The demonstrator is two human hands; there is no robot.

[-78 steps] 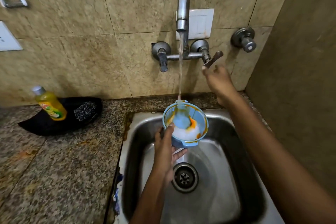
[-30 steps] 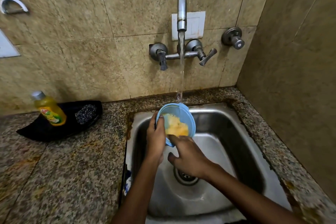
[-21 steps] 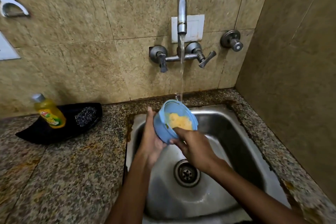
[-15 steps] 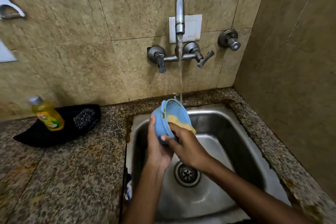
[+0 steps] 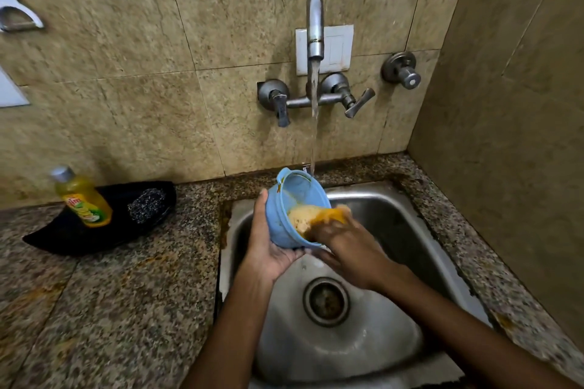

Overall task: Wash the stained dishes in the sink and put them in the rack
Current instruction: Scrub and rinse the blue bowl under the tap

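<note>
Blue plastic bowl [image 5: 284, 215], tilted over the steel sink [image 5: 395, 230] beside the running water [image 5: 313, 123], is cradled by the left hand [image 5: 268, 249] with fingers curled beneath while the right hand [image 5: 344, 246] rubs orange stain inside, its fingers blurred; rinsing and racking remain, I judge.

Bowl [image 5: 281, 215] over sink [image 5: 410, 230], bottle [image 5: 82, 199] far left on counter [image 5: 126, 309]
</note>
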